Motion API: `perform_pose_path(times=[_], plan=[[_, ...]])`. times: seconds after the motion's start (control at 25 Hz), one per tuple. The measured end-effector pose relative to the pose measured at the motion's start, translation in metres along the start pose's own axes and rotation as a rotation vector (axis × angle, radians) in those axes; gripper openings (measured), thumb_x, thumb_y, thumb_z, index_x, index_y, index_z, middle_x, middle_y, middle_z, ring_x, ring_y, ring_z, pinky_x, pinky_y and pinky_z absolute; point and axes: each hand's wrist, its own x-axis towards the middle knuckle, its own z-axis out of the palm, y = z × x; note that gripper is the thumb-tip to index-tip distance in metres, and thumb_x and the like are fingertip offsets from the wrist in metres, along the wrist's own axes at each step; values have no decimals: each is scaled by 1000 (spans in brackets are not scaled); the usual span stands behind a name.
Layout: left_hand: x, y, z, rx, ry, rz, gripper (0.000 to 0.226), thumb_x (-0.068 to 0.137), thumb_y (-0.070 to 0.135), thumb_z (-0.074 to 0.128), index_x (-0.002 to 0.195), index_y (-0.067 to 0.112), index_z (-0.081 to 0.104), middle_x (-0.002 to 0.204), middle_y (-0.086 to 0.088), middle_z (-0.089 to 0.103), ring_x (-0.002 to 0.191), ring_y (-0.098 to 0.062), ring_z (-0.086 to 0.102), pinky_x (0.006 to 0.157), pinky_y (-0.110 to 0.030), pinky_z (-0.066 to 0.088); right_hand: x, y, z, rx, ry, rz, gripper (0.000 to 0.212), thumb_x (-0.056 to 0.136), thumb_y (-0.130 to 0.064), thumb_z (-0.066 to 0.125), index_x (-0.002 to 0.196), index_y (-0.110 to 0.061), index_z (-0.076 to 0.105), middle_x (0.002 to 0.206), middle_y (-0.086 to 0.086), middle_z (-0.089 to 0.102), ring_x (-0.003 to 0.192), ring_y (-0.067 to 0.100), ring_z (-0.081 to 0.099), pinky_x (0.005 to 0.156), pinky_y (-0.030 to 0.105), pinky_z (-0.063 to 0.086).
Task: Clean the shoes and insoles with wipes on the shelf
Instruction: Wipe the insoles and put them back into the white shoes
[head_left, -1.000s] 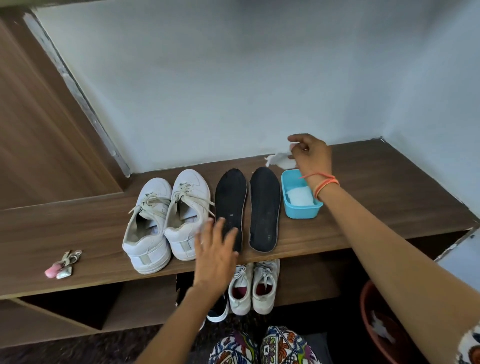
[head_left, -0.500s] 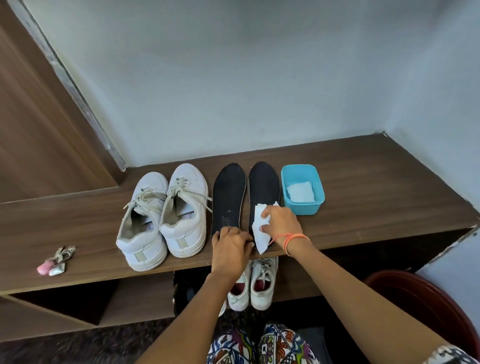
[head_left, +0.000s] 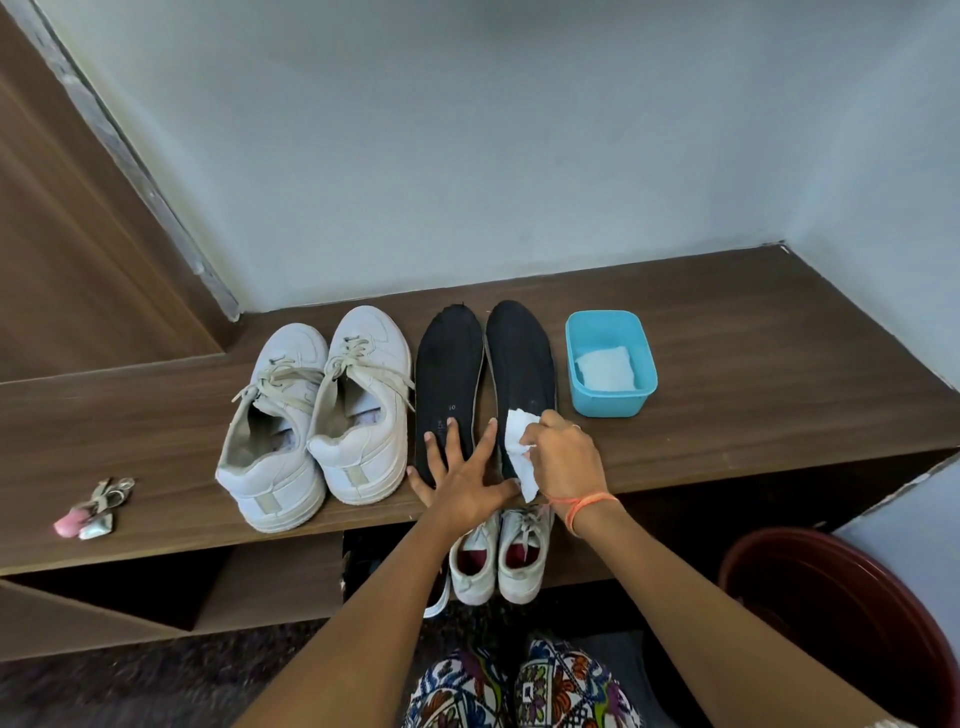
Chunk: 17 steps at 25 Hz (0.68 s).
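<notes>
Two white sneakers (head_left: 311, 415) stand side by side on the brown shelf (head_left: 727, 405). Right of them lie two black insoles, the left insole (head_left: 449, 364) and the right insole (head_left: 522, 358). My left hand (head_left: 462, 475) lies flat with spread fingers on the heel ends of the insoles. My right hand (head_left: 563, 457) grips a crumpled white wipe (head_left: 517, 449) and holds it against the heel part of the right insole. A blue tub (head_left: 610, 364) with folded white wipes inside sits right of the insoles.
A pink and silver keyring (head_left: 91, 512) lies at the shelf's left front. A second pair of white shoes (head_left: 498, 556) sits on the lower level under my hands. A dark red bucket (head_left: 852, 618) stands on the floor at the right. Walls close the back and right.
My right hand brought the wipe from behind the blue tub down onto the right insole. My left hand moved onto the insoles' heels, and its fingers have now spread flat.
</notes>
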Motion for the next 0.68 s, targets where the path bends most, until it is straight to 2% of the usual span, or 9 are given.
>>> perform_pose_path(times=[0.08, 0.16, 0.24, 0.32, 0.44, 0.56, 0.68], plan=[[0, 0, -2, 19, -34, 10, 81, 87, 52, 52, 143, 52, -6, 152, 1, -32, 138, -28, -34, 109, -59, -14, -6, 3, -1, 56, -33, -37, 35, 97, -22, 47, 131, -17, 55, 127, 5, 49, 116, 25, 52, 97, 29, 41], [2, 0, -4, 20, -71, 10, 76, 86, 55, 51, 141, 56, -1, 151, 2, -35, 137, -28, -36, 109, -59, -14, -9, 8, -3, 96, -98, -88, 41, 96, -20, 49, 137, -22, 49, 129, 7, 46, 120, 25, 48, 101, 29, 39], [3, -1, -4, 12, -88, 11, 71, 86, 55, 51, 140, 58, 4, 150, 3, -36, 136, -27, -38, 108, -58, -15, -5, 8, -4, 65, -115, -100, 40, 95, -18, 49, 134, -23, 52, 124, 10, 47, 117, 27, 49, 98, 29, 41], [4, -1, -4, 20, -94, 15, 70, 88, 52, 51, 140, 58, 5, 150, 3, -37, 135, -27, -39, 108, -58, -15, 9, 7, -5, -3, -53, -61, 34, 94, -16, 50, 127, -18, 59, 120, 10, 51, 116, 28, 49, 94, 32, 43], [6, -2, -5, 32, -110, 8, 70, 89, 51, 50, 141, 56, 3, 149, 3, -38, 134, -28, -40, 108, -58, -16, 42, -1, -8, -127, 18, -17, 30, 93, -11, 51, 122, -9, 59, 123, 11, 55, 123, 29, 41, 98, 34, 42], [6, -1, -5, 25, -125, 6, 71, 90, 50, 49, 141, 56, 0, 148, 4, -40, 133, -28, -41, 108, -59, -16, 61, -7, -12, -95, 47, 31, 32, 93, -8, 54, 124, -4, 57, 129, 13, 49, 125, 29, 44, 103, 31, 40], [7, 0, -5, 38, -132, -6, 75, 89, 52, 50, 142, 54, -3, 147, 4, -41, 132, -28, -42, 108, -58, -17, 39, -8, -4, 5, 58, 29, 33, 93, -5, 51, 124, -8, 59, 125, 9, 51, 119, 26, 47, 100, 30, 40]])
